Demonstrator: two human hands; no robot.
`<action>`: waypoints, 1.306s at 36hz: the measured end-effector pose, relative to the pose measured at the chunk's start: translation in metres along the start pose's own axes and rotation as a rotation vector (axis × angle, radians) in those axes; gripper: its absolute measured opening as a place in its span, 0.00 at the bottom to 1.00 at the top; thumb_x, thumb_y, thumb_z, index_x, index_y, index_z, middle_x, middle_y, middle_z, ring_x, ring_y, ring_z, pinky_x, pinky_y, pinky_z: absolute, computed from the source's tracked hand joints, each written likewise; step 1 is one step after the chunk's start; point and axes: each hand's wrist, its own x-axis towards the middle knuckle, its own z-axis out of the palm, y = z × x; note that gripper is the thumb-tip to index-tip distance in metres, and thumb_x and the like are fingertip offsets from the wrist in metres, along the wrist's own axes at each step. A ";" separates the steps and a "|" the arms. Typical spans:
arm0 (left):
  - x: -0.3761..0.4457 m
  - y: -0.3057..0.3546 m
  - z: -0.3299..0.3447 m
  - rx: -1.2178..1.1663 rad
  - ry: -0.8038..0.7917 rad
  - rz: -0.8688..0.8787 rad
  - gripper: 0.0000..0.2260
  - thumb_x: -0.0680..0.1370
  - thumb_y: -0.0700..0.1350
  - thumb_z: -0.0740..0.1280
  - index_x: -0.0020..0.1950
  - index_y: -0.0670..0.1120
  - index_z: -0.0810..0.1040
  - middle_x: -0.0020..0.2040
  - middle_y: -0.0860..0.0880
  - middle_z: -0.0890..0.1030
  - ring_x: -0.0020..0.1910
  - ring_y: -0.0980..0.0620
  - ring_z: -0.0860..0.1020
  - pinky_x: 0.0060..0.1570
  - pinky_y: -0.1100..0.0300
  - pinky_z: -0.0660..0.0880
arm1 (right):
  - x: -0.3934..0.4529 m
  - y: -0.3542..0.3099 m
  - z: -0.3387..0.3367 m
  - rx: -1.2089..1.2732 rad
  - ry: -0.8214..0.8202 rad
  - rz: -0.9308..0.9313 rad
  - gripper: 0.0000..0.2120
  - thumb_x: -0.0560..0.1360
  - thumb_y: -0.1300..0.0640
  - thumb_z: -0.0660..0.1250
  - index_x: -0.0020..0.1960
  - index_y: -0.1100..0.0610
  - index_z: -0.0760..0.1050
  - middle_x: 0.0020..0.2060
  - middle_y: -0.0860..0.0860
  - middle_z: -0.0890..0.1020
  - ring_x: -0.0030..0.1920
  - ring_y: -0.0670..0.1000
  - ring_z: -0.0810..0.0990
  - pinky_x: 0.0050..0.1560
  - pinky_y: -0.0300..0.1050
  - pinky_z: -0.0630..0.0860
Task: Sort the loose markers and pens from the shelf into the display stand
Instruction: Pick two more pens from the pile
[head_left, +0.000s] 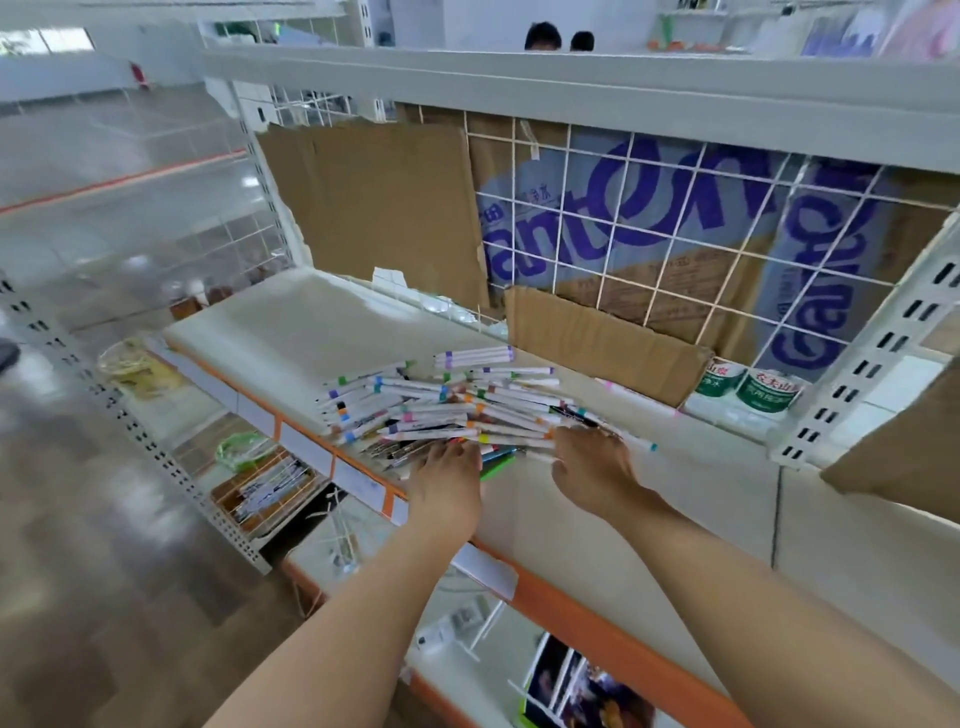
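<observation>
A loose pile of white markers (441, 400) with coloured bands lies on the cream shelf (291, 322), with darker pens (400, 449) and a green pen (496, 467) at its near edge. My left hand (447, 480) lies flat over the pile's near edge, fingers straight and touching the pens. My right hand (589, 462) reaches onto the right side of the pile, fingertips on the markers; I cannot tell if it pinches one. No display stand is in view.
Cardboard sheets (384, 208) and a white wire grid (649, 223) back the shelf. Water bottle packs (748, 387) sit at the back right. An orange shelf edge (597, 608) runs below my arms. A wire basket (265, 491) sits on a lower shelf, left.
</observation>
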 end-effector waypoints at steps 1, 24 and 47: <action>0.001 0.000 0.000 0.002 -0.012 -0.015 0.13 0.78 0.40 0.57 0.61 0.45 0.72 0.60 0.48 0.75 0.64 0.46 0.69 0.57 0.57 0.64 | -0.001 0.001 -0.001 0.010 0.000 -0.010 0.10 0.78 0.56 0.56 0.57 0.57 0.69 0.54 0.54 0.77 0.56 0.56 0.75 0.46 0.44 0.64; 0.015 0.058 -0.024 -0.303 0.108 -0.097 0.12 0.80 0.37 0.56 0.61 0.43 0.72 0.58 0.42 0.75 0.59 0.41 0.70 0.52 0.50 0.67 | -0.029 0.060 -0.043 1.014 0.115 0.348 0.13 0.69 0.66 0.67 0.37 0.47 0.79 0.40 0.50 0.84 0.36 0.48 0.75 0.42 0.43 0.75; 0.017 0.080 -0.021 -0.559 0.067 0.046 0.07 0.81 0.41 0.56 0.54 0.42 0.72 0.51 0.43 0.75 0.52 0.42 0.71 0.46 0.50 0.69 | -0.080 0.049 -0.031 0.346 0.394 0.460 0.02 0.77 0.60 0.61 0.48 0.58 0.71 0.45 0.54 0.76 0.45 0.56 0.75 0.36 0.42 0.62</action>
